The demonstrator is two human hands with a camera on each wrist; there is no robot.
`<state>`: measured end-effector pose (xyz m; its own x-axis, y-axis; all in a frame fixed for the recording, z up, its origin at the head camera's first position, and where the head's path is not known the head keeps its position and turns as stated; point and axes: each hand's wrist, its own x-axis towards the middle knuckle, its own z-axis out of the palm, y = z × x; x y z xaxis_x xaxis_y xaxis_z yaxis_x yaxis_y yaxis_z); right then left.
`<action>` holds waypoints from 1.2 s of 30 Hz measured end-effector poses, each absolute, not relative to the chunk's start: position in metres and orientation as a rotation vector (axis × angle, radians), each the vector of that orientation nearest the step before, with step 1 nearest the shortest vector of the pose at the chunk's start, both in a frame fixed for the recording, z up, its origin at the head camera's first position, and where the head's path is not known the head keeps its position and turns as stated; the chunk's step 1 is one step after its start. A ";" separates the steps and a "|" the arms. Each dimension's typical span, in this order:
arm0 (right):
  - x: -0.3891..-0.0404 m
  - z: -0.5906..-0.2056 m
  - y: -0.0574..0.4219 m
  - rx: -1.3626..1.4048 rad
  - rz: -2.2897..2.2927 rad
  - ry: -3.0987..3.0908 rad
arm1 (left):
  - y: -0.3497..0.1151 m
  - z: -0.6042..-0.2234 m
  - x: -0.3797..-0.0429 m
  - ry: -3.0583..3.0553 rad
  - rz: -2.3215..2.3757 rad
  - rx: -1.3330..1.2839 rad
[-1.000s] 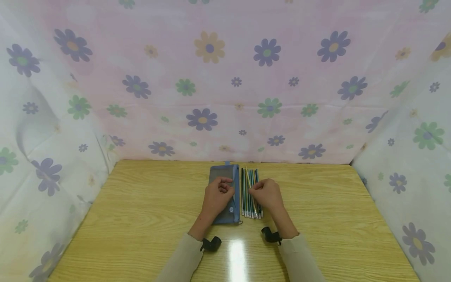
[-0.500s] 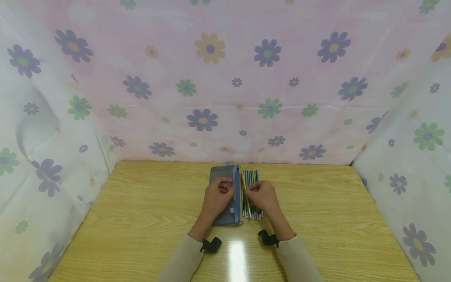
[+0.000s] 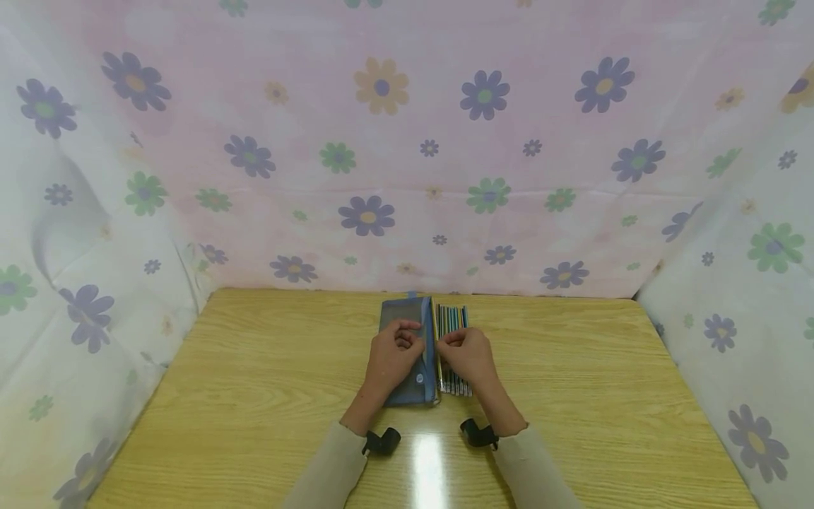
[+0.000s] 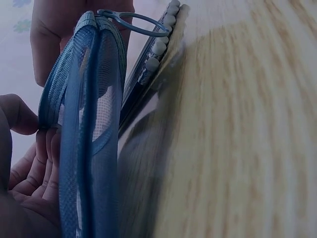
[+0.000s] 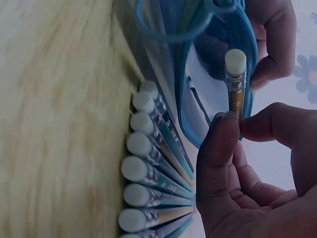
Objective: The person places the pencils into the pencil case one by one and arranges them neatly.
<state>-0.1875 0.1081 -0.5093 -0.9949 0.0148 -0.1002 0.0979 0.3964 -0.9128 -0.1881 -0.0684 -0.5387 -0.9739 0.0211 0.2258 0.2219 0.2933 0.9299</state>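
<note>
A blue mesh zip pouch [image 3: 402, 311] lies lengthwise at the middle of the table. My left hand [image 3: 392, 355] pinches its edge between thumb and fingers, and the right wrist view shows the mouth spread apart. In my right hand [image 3: 469, 355] a yellow pencil [image 5: 237, 99] is pinched between thumb and forefinger, its white eraser towards me. That pencil is at the pouch's mouth; whether its far tip is inside is hidden. Right of the pouch lies a row of several pencils [image 3: 456, 317], dark, green, teal and yellowish, with their white erasers all at the near end.
A wood-grain table [image 3: 273, 367] carries everything. Flowered cloth [image 3: 413, 170] rises behind it and on both sides. The pouch's ring pull [image 5: 171, 38] hangs at its near end. Black wrist cameras [image 3: 383, 441] sit at both cuffs.
My right hand has moved left with the yellow pencil, from above the pencil row to the pouch's mouth. The left hand has kept its place on the pouch.
</note>
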 end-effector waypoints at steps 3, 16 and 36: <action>-0.187 -0.510 0.105 0.121 -1.699 2.549 | -0.069 -0.539 -0.189 -2.382 -1.771 -0.229; -0.183 -0.510 0.096 0.091 -1.743 2.514 | -0.068 -0.538 -0.187 -2.368 -1.781 -0.246; -0.187 -0.519 0.094 0.043 -1.703 2.538 | -0.068 -0.538 -0.187 -2.376 -1.801 -0.254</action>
